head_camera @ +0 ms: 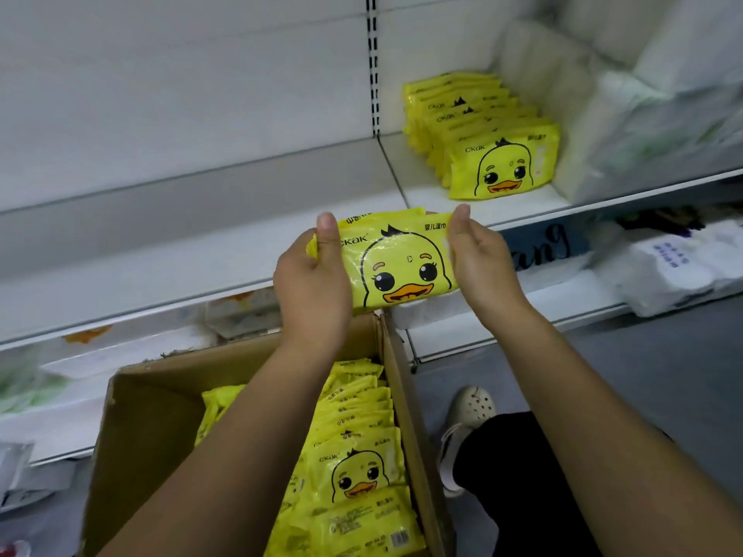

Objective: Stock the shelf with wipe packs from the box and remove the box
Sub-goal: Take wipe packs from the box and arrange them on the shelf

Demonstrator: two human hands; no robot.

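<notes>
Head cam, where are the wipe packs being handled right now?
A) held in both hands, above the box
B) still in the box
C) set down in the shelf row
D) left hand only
A: the left hand and the right hand each grip one end of the held wipe packs, up over the box and short of the shelf row.

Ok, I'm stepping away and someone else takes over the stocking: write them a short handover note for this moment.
Left hand and right hand each grip one end of the held wipe packs, in the air between box and shelf.
Done: a row of packs stands on the shelf.
Left: the box still holds more packs; shelve them, then remove the box.
</notes>
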